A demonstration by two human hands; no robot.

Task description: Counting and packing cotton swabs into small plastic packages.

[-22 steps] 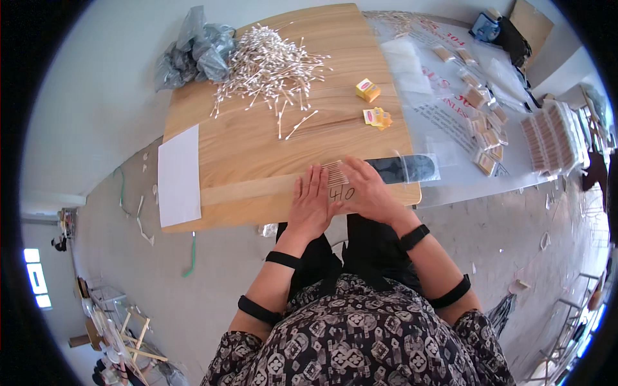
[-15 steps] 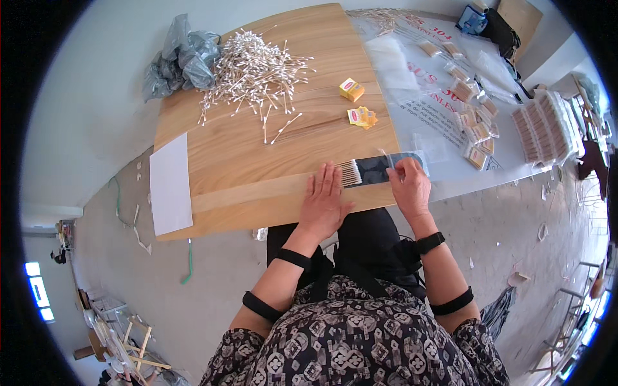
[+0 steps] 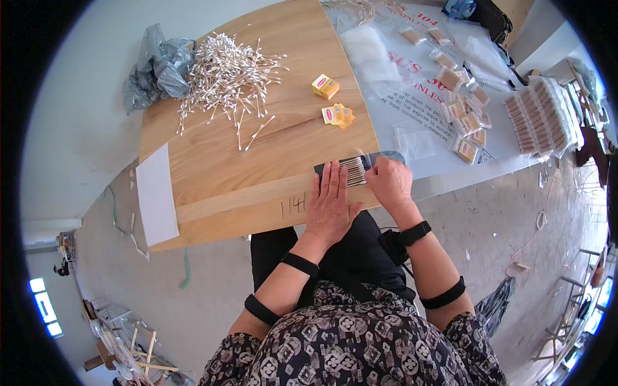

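Observation:
My left hand (image 3: 328,204) lies flat with its fingers stretched out, fingertips over the left part of a dark strip (image 3: 320,168) near the table's front edge. Right beside those fingers is a neat row of cotton swabs (image 3: 353,172), side by side on the strip. My right hand (image 3: 391,184) is closed at the row's right end, its knuckles up; what its fingers hold is hidden. A thin sliver of clear film (image 3: 365,156) shows just beyond it. Farther off lies a loose heap of cotton swabs (image 3: 225,74), with a few strays at its near side.
Yellow packets (image 3: 325,86) and a small stack of yellow cards (image 3: 338,115) lie beyond my hands. A grey plastic bag (image 3: 158,67) sits left of the heap, white paper (image 3: 156,196) nearer. On the film-covered right side are filled swab packs (image 3: 465,122) and a large stack (image 3: 544,119).
The swab row has moved right along the dark strip, with my left hand following. My right hand has shifted left to the row's end and turned knuckles up. The view has shifted too.

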